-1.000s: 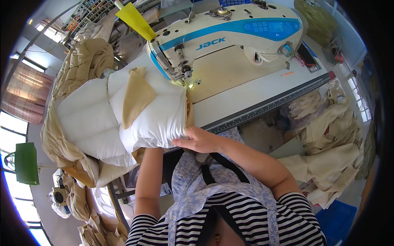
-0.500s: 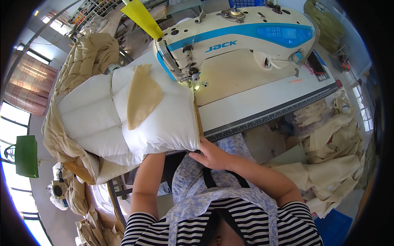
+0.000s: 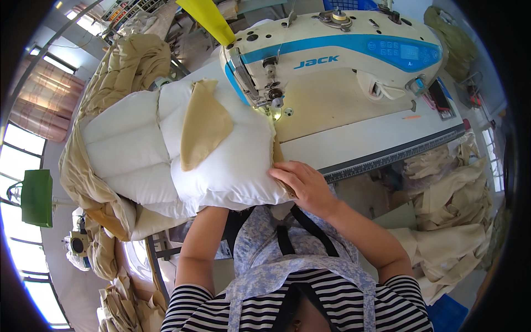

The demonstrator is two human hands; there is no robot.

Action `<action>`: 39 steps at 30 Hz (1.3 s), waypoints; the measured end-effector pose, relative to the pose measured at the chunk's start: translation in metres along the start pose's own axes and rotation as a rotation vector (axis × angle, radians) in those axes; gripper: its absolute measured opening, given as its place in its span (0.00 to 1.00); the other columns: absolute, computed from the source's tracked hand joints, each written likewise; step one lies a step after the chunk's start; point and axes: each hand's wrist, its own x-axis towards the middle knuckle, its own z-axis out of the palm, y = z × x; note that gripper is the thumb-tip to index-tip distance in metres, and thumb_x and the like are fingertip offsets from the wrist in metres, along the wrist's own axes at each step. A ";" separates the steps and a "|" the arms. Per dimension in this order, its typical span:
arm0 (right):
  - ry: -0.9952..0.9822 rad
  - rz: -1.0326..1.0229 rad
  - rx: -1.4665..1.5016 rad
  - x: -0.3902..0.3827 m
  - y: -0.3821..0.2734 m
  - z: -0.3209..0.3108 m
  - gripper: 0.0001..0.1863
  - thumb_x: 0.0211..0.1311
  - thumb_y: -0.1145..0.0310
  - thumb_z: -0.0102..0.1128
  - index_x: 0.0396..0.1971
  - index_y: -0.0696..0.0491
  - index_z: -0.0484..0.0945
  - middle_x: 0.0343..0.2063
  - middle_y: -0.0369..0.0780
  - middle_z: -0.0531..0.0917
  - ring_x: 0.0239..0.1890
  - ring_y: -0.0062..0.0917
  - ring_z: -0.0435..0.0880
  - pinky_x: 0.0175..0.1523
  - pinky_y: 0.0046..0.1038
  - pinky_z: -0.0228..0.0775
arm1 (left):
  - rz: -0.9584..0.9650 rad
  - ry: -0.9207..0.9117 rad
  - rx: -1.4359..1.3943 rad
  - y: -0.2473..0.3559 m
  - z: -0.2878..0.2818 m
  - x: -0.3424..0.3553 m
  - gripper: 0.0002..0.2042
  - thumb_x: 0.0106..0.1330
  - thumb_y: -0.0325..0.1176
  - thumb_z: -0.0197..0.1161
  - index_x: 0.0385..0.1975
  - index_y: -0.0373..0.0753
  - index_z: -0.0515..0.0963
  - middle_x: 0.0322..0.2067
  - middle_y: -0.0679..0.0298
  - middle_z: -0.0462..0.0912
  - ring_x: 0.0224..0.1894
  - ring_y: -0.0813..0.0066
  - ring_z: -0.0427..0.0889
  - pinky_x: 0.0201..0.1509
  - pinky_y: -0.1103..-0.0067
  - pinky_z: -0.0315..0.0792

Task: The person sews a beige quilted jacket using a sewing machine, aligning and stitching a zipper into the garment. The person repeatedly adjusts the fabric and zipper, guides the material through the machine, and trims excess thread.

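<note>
A white padded garment piece (image 3: 238, 166) with beige fabric on its underside lies across the sewing machine table. Its right edge runs up to the lit needle area of the sewing machine (image 3: 276, 108). My right hand (image 3: 304, 185) is closed on that edge near the front corner, fingers on top and thumb out of sight. A strip of beige fabric (image 3: 277, 149) shows along the edge above it. My left forearm (image 3: 204, 238) goes beneath the front of the piece, which hides the hand. A loose beige flap (image 3: 204, 127) rests on the white padding.
More beige padded fabric (image 3: 130, 66) hangs over the table's left side. A ruler strip (image 3: 387, 155) lines the front table edge. Beige cloth (image 3: 453, 205) is heaped at the right, below the table. A yellow cone (image 3: 207, 22) stands by the machine head.
My right hand has moved up onto the edge of the padded piece, its fingers now over the top. The front right corner has shifted right. The whole view has shifted slightly.
</note>
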 end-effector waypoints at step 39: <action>-0.071 -0.128 0.011 0.024 0.044 0.007 0.10 0.51 0.77 0.66 0.35 0.54 0.79 0.38 0.37 0.83 0.41 0.32 0.84 0.44 0.31 0.79 | 0.001 0.014 0.012 -0.004 -0.006 0.008 0.21 0.73 0.30 0.54 0.65 0.38 0.69 0.63 0.53 0.75 0.65 0.61 0.74 0.62 0.67 0.75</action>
